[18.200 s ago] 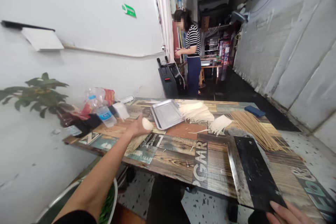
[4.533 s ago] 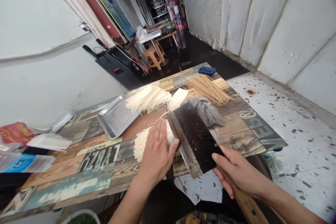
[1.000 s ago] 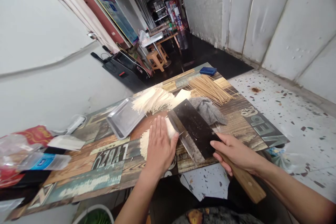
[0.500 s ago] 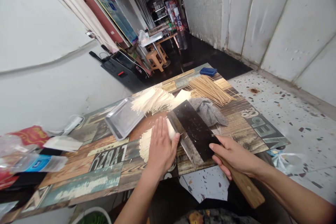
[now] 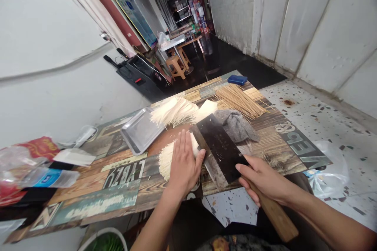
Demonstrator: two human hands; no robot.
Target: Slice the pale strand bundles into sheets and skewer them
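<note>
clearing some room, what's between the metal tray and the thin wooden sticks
A large pale stringy pile, then a smaller pale bunch, as the head view shows.

We see pale walls (image 5: 44, 19), a speckled terrazzo floor (image 5: 350, 149), a patchwork-print table (image 5: 123, 200) and distant orange stools (image 5: 176, 66).

Lettering (image 5: 125, 174), perhaps "LYBZU", on the tabletop (image 5: 262, 145)

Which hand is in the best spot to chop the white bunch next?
Probably the right hand: it holds the cleaver, whose edge is right by the white bunch. The left hand lies flat on the bunch, so it seems better placed for steadying.
</note>
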